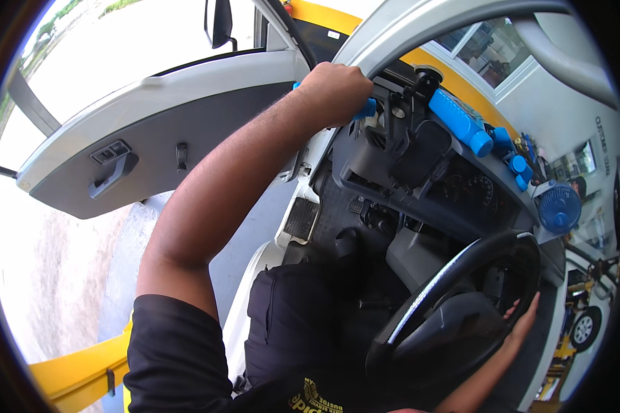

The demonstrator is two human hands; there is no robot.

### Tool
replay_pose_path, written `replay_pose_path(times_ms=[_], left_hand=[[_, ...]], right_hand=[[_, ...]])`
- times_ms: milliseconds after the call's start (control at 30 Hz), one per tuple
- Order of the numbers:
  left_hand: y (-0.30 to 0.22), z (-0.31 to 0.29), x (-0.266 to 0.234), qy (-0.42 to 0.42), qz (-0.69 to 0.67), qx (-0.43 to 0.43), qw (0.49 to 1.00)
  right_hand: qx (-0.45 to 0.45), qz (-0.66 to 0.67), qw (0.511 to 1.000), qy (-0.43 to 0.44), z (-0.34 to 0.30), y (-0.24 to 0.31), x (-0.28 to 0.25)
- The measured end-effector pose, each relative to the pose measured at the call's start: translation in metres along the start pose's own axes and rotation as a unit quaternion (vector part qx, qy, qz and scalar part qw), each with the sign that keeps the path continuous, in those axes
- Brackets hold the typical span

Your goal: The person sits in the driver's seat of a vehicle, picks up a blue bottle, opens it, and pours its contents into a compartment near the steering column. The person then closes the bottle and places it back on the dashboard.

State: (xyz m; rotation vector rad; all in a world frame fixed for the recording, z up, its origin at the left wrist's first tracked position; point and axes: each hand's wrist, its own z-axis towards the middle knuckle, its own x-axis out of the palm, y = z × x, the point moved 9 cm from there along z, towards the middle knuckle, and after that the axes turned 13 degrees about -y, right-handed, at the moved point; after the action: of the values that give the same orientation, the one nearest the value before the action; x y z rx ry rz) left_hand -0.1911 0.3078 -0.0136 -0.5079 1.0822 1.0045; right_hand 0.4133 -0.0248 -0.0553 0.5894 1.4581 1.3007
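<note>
My left arm stretches up across the open door side, and my left hand [335, 93] is closed in a fist at the base of the windscreen pillar. It grips a blue object [367, 109] whose ends show on both sides of the fist; the fingers hide its middle, so its kind is unclear. At the lower right, my right hand [522, 322] holds the right side of the black steering wheel [420, 296], fingers around the rim. The wheel's near rim carries a bright streak of light.
The white vehicle door [165, 131] stands open at the left. On the dashboard are a black phone mount [420, 151], a blue bottle [461, 122], more blue items and a small blue fan [559, 208]. A pedal [301, 218] shows in the dark footwell beyond my legs.
</note>
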Motion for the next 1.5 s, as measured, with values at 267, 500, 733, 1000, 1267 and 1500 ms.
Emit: replay_pose_path(times_ms=[267, 500, 733, 1000, 1267, 1500], left_hand=[[-0.001, -0.008, -0.013, -0.03, -0.023, 0.011, 0.999], [0.001, -0.01, -0.011, -0.049, -0.024, 0.024, 0.998], [-0.002, -0.01, -0.011, -0.069, -0.018, 0.027, 0.997], [-0.002, -0.011, -0.012, -0.064, -0.014, 0.025, 0.998], [-0.005, -0.008, -0.016, -0.05, -0.011, 0.026, 0.998], [-0.006, -0.008, -0.016, -0.045, 0.002, 0.028, 0.999]], right_hand=[[0.001, -0.002, 1.0, -0.004, -0.002, 0.001, 0.0], [-0.014, -0.013, 1.0, -0.01, -0.009, 0.008, 0.002], [-0.015, -0.031, 0.999, -0.032, -0.013, 0.009, 0.0], [-0.008, -0.017, 1.0, -0.021, -0.006, 0.002, -0.001], [-0.005, -0.025, 1.0, -0.011, -0.008, 0.003, -0.002], [-0.002, -0.023, 1.0, -0.009, -0.006, 0.001, -0.003]])
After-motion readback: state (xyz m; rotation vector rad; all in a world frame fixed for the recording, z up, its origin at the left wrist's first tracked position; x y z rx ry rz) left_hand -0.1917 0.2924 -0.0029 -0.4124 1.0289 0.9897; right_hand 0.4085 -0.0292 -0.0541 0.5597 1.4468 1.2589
